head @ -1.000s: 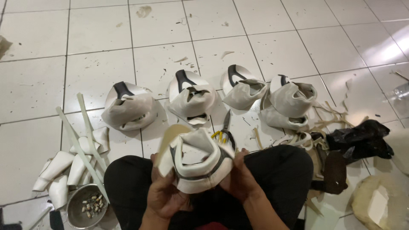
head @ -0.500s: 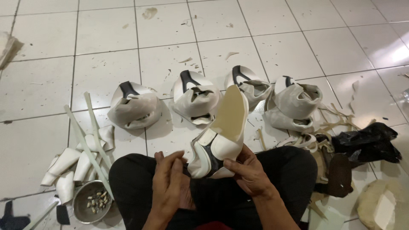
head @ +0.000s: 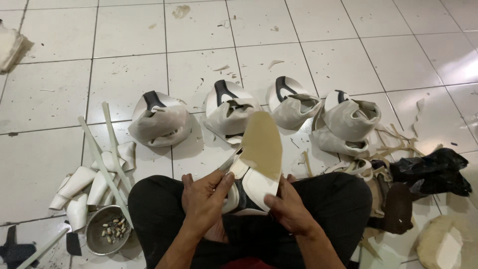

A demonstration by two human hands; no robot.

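four white shoe uppers (head: 229, 109) lie on the floor ahead, one metal bowl (head: 102, 236) to our left. our left hand (head: 204, 199) and right hand (head: 289, 209) both grip one white shoe (head: 256, 172), tan sole up.

Both forearms come up from the bottom edge and meet over the lap, where the person sits cross-legged in dark trousers. The left hand (head: 203, 197) is seen from the back, wrist bent slightly inward, fingers curled and the thumb stretched up and to the right, its grip closed on the white shoe upper (head: 249, 184) from the left side. The right hand (head: 288, 206) lies lower on the other side, knuckles up, thumb pointing left across the upper's white edge; its fingers seem to wrap underneath, though they are hidden from view. The two hands are close together but not touching.
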